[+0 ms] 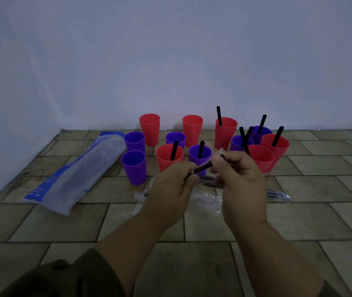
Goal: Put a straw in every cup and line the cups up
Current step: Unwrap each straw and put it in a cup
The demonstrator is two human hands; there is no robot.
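Head camera view, looking down at a tiled floor [299, 221] beside a pale wall.

My left hand [170, 189] and right hand [242, 183] meet at the centre. The fingers of both are clenched on one thin black straw in a clear wrapper [201, 167], each hand pinching one end. I judge that I am unwrapping this straw.

Just beyond my hands stand twelve plastic cups, red and purple, in a loose cluster rather than a line. Five look empty: two red cups at the back [149, 129] and three purple ones at the left. The rest hold black straws.

The next move calls for stripping the wrapper, then dropping the straw into an empty cup. The front-left purple cup [133, 167] is the nearest.

My hands hide the base of the middle purple cup [199, 154]. On the right the cups overlap, so I cannot tell which cups the two crossed straws [245, 136] stand in. Crumpled clear wrappers [209, 200] and spare wrapped straws [277, 195] lie partly hidden beneath my hands. A blue-and-white plastic bag [74, 174] lies on the left.
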